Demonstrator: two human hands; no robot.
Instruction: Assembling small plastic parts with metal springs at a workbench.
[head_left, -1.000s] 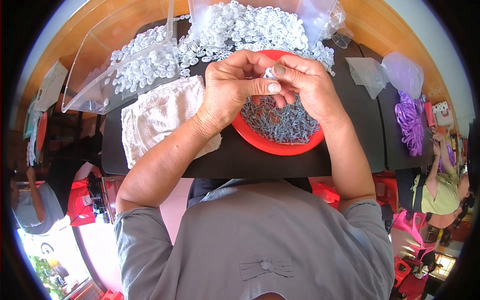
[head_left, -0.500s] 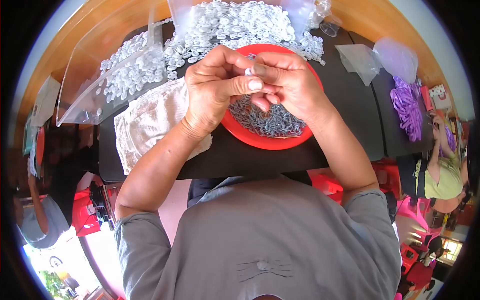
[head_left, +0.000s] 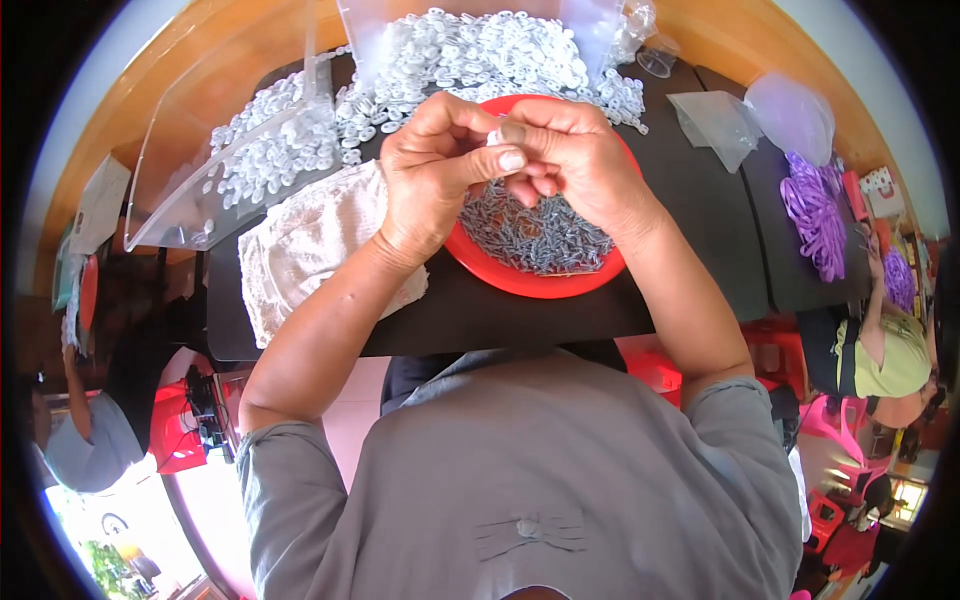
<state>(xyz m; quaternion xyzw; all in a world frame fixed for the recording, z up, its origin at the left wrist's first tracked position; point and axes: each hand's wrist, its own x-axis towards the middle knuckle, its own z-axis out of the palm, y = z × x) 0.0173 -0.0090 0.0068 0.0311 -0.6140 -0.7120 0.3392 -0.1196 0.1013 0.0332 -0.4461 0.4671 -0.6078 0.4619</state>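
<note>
My left hand (head_left: 432, 170) and my right hand (head_left: 585, 150) meet fingertip to fingertip above a red basin (head_left: 555, 288). A small white plastic piece (head_left: 494, 137) shows between the left thumb and forefinger, mostly covered by fingers. The right thumb and fingers press together right beside it; what they pinch is hidden. Below the hands, the basin holds many thin grey metal pins, nails or screws (head_left: 545, 240). Beyond it lies a large heap of small white oval plastic pieces (head_left: 480, 55), each with a hole.
A cream cloth (head_left: 310, 250) lies left of the basin. Behind it, a tilted clear plastic bin (head_left: 165, 225) holds more white pieces. Clear plastic bags (head_left: 715, 128) and a bundle of purple straps (head_left: 812, 215) lie to the right. Other people sit at both sides.
My hands stay joined over the basin, with only small shifts of the fingers. The whole view has shifted slightly, so the bin and cloth appear a little farther right.
</note>
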